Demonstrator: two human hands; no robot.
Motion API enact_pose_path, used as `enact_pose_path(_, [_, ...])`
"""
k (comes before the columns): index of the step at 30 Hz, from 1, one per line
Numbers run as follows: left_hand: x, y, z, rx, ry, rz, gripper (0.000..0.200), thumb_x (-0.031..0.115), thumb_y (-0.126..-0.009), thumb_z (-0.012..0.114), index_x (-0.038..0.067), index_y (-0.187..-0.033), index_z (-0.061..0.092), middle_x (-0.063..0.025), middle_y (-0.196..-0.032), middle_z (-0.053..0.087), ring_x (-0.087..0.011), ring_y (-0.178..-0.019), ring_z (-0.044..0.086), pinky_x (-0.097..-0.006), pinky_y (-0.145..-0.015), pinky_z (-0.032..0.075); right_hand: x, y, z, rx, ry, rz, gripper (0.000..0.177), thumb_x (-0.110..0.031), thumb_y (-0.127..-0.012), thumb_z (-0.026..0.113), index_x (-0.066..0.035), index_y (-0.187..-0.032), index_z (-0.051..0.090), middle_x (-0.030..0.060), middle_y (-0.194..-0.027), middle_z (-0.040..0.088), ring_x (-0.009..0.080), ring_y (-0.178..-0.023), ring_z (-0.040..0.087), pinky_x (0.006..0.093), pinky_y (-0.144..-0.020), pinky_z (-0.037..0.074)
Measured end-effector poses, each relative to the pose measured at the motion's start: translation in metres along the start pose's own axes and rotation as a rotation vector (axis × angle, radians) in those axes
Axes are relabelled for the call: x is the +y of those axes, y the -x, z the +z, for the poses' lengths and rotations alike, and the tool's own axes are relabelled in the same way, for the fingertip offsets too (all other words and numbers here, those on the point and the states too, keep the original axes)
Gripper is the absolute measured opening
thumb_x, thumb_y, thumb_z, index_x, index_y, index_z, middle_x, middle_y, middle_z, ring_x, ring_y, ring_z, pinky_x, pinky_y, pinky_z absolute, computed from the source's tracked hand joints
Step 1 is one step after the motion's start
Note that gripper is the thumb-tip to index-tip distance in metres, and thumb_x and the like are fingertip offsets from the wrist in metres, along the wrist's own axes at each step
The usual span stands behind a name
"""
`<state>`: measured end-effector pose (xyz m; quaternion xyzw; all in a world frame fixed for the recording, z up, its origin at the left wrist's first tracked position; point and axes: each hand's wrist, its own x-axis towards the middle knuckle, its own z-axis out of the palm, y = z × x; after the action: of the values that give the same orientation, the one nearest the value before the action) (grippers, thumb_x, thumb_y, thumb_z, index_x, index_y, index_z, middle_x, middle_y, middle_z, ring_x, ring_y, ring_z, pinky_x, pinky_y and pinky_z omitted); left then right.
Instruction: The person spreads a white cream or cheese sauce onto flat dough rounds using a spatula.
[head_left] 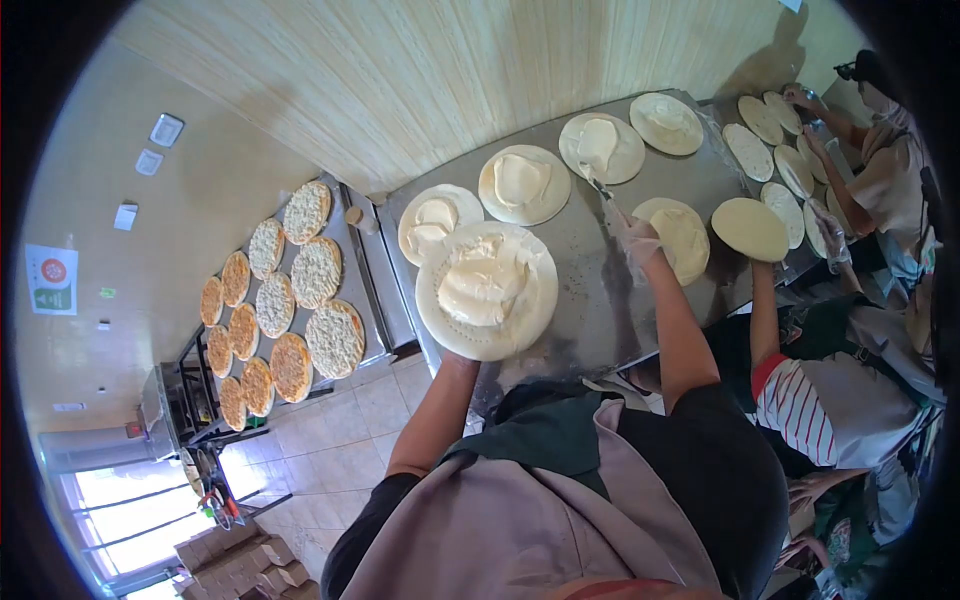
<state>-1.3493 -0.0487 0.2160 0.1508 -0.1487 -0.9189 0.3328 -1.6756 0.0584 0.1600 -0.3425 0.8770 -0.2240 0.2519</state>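
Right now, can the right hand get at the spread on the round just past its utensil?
Likely yes: the right hand's utensil points at that spread, with nothing visible in between.

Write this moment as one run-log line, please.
left hand: under round pale disc bearing off-white cream | right hand: holds slim metal spreader | spreader end: at another cream-topped disc, grey metal table

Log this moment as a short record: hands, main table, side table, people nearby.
left hand: under a round dough base with creamy spread, mostly hidden
right hand: grips a spreading utensil, its tip by a spread-topped base; contact unclear
main table: more bases with creamy spread
side table: rounds with white crumbly topping, others orange-brown
people nearby: one holds up a plain base; others further right
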Motion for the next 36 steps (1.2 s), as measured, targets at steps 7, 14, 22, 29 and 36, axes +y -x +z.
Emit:
enact_pose_path(7, [-0.008, -0.037, 0.001, -0.007, 0.078, -0.008, 0.053, 0.044, -0.094, 0.037, 0.011, -0.135, 0.037, -0.0114, -0.134, 0.044, -0.0278, -0.119, 0.047, -0.0437, -0.100, 0.041, -0.015, 0.065, -0.038, -0.092, -0.699, -0.049, 0.029, -0.013, -0.088, 0.052, -0.003, -0.115, 0.057, -0.0009, -0.077, 0.056, 0.0144, -0.056, 0.049, 0.0297, -0.053, 0.042])
enact_pose_path(14, [-0.003, -0.045, 0.061, -0.064, 0.117, 0.069, 0.052, 0.047, -0.091, 0.043, 0.010, -0.129, 0.043, -0.0102, -0.125, 0.051, -0.0263, -0.113, 0.052, -0.0427, -0.097, 0.043, -0.039, 0.085, -0.031, 0.110, -0.356, -0.556, 0.034, -0.012, -0.090, 0.049, -0.002, -0.122, 0.055, 0.0011, -0.076, 0.054, 0.0105, -0.064, 0.048, 0.0237, -0.061, 0.041])
enact_pose_path(22, [-0.003, -0.064, 0.058, -0.034, 0.155, 0.167, 0.054, 0.051, -0.089, 0.044, 0.012, -0.127, 0.045, -0.0086, -0.122, 0.054, -0.0263, -0.110, 0.054, -0.0446, -0.094, 0.045, -0.064, 0.111, -0.007, -0.362, -0.868, -0.024, 0.035, -0.018, -0.090, 0.055, -0.005, -0.123, 0.055, 0.0007, -0.068, 0.055, 0.0062, -0.051, 0.047, 0.0202, -0.045, 0.039])
enact_pose_path(29, [-0.012, -0.076, 0.039, -0.038, 0.033, 0.130, 0.054, 0.048, -0.090, 0.044, 0.013, -0.131, 0.042, -0.0073, -0.127, 0.051, -0.0251, -0.115, 0.051, -0.0436, -0.098, 0.043, -0.083, 0.131, 0.013, -0.468, -1.191, 0.115, 0.043, -0.024, -0.090, 0.057, -0.004, -0.128, 0.050, 0.0016, -0.064, 0.054, 0.0062, -0.043, 0.043, 0.0188, -0.037, 0.034])
enact_pose_path(36, [-0.015, -0.073, 0.036, -0.045, 0.150, 0.037, 0.053, 0.047, -0.091, 0.043, 0.013, -0.132, 0.042, -0.0087, -0.127, 0.052, -0.0252, -0.113, 0.053, -0.0442, -0.097, 0.044, -0.099, 0.138, -0.013, -0.648, -1.250, 0.233, 0.042, -0.024, -0.090, 0.054, -0.004, -0.126, 0.048, 0.0016, -0.064, 0.051, 0.0053, -0.040, 0.038, 0.0188, -0.032, 0.029])
